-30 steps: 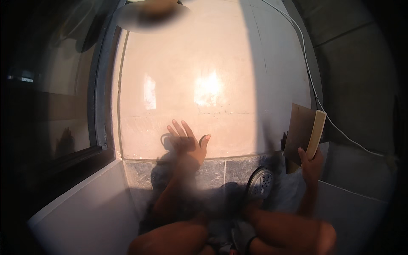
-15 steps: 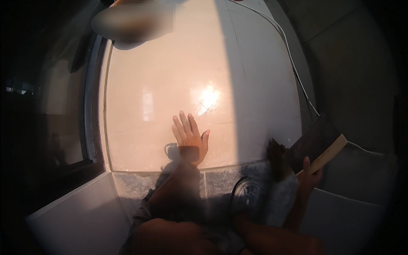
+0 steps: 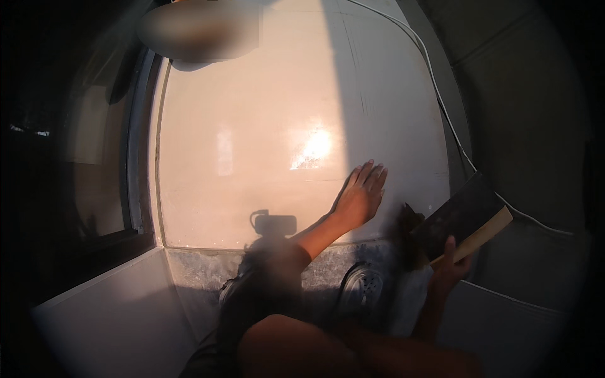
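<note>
My left hand [image 3: 359, 195] lies open on the glossy pale surface [image 3: 246, 107], fingers together and stretched out, at the border between sunlight and shade. At the lower right, my right hand [image 3: 449, 269] grips a dark rectangular board [image 3: 450, 214] with a pale wood-coloured strip along its edge. The board is tilted beside the surface's right edge, and its lower left end is lost in dark blur. A camera-shaped shadow falls left of my left forearm.
A white cable [image 3: 428, 66] runs down the right side. A dark framed glass pane [image 3: 94, 157] stands at the left. A blurred oval shape [image 3: 195, 28] is at the top left. Below are grey tiles [image 3: 201, 268], my bent legs and a grey perforated shoe [image 3: 365, 283].
My left hand has moved rightward across the surface to the shadow's edge, its fingers less spread. The board in my right hand has tipped over toward the right.
</note>
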Demonstrator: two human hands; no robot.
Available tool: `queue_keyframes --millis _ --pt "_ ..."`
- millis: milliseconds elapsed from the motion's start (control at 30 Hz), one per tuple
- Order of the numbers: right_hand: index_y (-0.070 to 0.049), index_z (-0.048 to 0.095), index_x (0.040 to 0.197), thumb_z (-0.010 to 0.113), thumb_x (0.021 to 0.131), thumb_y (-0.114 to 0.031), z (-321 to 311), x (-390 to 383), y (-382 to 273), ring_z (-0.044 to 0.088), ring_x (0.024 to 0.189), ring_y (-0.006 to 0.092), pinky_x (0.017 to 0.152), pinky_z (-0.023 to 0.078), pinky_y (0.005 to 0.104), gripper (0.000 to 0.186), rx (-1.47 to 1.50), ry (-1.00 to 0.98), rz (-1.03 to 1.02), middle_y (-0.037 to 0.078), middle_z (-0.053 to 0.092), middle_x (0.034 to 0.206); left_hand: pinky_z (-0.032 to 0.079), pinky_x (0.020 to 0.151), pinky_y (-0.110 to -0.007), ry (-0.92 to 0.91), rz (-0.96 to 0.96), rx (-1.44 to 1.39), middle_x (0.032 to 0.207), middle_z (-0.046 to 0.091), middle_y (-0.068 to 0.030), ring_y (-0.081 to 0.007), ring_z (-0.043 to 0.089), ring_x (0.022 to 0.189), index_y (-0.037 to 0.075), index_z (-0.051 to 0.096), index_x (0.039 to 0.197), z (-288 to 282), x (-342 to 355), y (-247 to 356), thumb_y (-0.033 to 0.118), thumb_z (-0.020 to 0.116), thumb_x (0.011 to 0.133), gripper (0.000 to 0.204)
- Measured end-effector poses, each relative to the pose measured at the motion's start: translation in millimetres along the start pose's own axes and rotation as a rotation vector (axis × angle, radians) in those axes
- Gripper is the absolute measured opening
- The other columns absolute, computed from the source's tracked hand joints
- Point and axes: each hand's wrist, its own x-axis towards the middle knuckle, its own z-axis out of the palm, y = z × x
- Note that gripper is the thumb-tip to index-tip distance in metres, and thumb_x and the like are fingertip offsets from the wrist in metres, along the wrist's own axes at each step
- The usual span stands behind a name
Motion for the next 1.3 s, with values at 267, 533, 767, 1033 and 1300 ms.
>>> queue_keyframes --millis 267,533,767,1033,1300 --pt "0.0 0.069 0.123 0.085 0.096 -0.019 44.3 -13.0 20.5 0.068 0.09 0.0197 0.082 0.054 0.0353 0.037 0.084 -0.205 -0.061 0.008 0.071 0.105 0.034 0.126 -0.052 -0.451 0.093 -0.202 0.153 0.058 -0.0207 -0.0379 0.05 0.147 0.004 0.047 0.16 -32.7 -21.3 -15.0 0.02 0.059 0.103 0.06" --pt "-0.023 0.075 0.135 0.067 0.094 -0.015 150.7 -10.9 -0.8 0.068 0.127 0.0286 0.098 0.058 0.0442 0.043 -0.272 -0.768 -1.145 0.008 0.071 0.136 0.017 0.131 -0.057 0.096 -0.401 -0.109 0.174 0.018 -0.0273 -0.0458 0.019 0.16 0.002 0.007 0.171 -180.6 -101.3 -10.8 0.02 0.08 0.074 0.123" --pt "-0.005 0.073 0.126 0.078 0.096 -0.008 135.4 -78.6 -29.8 0.077 0.105 0.0245 0.087 0.061 0.0374 0.031 0.337 -0.864 -0.601 0.012 0.079 0.12 0.024 0.131 -0.049 0.543 -0.741 -1.314 0.167 0.038 -0.027 -0.0383 0.037 0.156 -0.008 0.033 0.163 -200.7 -159.8 -24.4 0.029 0.051 0.112 0.065" --pt "0.003 0.07 0.122 0.083 0.097 -0.013 105.0 -107.0 -36.4 0.068 0.078 0.0137 0.075 0.056 0.0309 0.033 0.258 -1.129 -0.121 0.011 0.077 0.093 0.054 0.089 -0.031 0.601 -0.782 -1.252 0.117 0.072 -0.012 -0.0192 0.068 0.103 -0.011 0.064 0.131 -219.6 -158.0 23.4 0.024 0.07 0.108 0.043" --pt "0.003 0.068 0.128 0.084 0.096 -0.012 94.7 -124.1 -43.1 0.062 0.085 0.0074 0.079 0.052 0.0272 0.039 0.291 -1.027 0.005 0.005 0.074 0.098 0.05 0.073 -0.026 0.509 -0.896 -1.032 0.092 0.074 -0.0045 -0.0111 0.066 0.082 -0.008 0.077 0.107 -200.5 -166.2 52.4 0.01 0.072 0.104 0.018"
